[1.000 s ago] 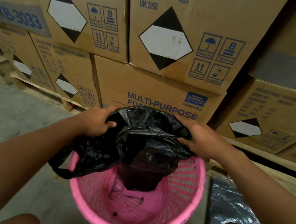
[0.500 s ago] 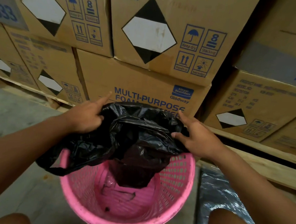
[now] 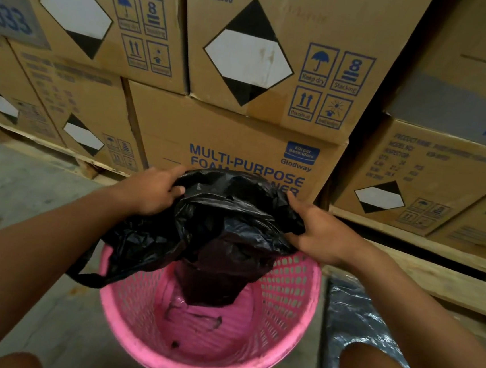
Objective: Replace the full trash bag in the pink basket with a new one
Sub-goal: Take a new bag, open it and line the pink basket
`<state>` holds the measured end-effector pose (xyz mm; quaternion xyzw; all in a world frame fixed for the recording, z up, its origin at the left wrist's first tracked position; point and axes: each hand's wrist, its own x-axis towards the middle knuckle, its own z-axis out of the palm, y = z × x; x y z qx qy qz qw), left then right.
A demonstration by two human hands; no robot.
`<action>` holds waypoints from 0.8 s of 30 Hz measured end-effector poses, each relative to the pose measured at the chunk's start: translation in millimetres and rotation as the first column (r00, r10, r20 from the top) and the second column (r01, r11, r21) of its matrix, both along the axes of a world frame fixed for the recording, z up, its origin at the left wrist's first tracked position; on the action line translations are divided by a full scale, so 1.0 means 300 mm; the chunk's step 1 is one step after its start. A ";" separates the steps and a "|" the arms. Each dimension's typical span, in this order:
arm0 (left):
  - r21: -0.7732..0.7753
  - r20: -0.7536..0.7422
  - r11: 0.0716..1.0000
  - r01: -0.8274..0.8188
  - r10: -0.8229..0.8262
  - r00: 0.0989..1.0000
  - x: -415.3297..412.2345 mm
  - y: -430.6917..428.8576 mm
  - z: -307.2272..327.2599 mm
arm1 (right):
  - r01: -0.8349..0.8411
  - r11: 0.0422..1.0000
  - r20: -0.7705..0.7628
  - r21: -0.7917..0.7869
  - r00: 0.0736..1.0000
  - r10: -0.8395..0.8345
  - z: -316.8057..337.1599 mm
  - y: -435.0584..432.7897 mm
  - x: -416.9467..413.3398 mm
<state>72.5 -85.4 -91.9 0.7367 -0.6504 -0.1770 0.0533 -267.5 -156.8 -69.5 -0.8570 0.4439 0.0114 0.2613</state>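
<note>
A pink perforated basket (image 3: 290, 292) stands on the floor in front of me. A crumpled black trash bag (image 3: 226, 220) hangs over its far rim, its lower end dangling inside the basket. My left hand (image 3: 155, 190) grips the bag's top edge on the left. My right hand (image 3: 317, 229) holds the bag's edge on the right, just above the basket's rim. A loop of the bag droops outside the basket at the left. The basket's bottom shows a few dark scraps.
Stacked cardboard boxes (image 3: 240, 142) on wooden pallets (image 3: 449, 278) stand close behind the basket. A shiny dark plastic bag (image 3: 353, 316) lies on the concrete floor right of the basket. My knees show at the bottom edge.
Both hands have closed their fingers on the bag's edge; half a second ago the index fingers were stretched out. The bag stays over the basket's far rim.
</note>
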 end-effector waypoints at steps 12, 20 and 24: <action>-0.309 -0.161 0.951 -0.002 -0.050 0.986 -0.370 0.317 0.148 | 0.012 0.995 0.011 -0.102 1.000 -0.011 -0.010 0.032 0.011; -0.456 -0.116 0.889 0.035 -0.098 0.988 -0.435 0.298 0.103 | 0.035 0.997 0.059 -0.071 0.998 -0.031 0.001 0.032 0.004; -0.471 -0.166 0.876 0.101 -0.200 0.966 -0.410 0.345 0.111 | 0.015 0.998 0.040 -0.068 0.999 -0.012 -0.001 0.032 -0.004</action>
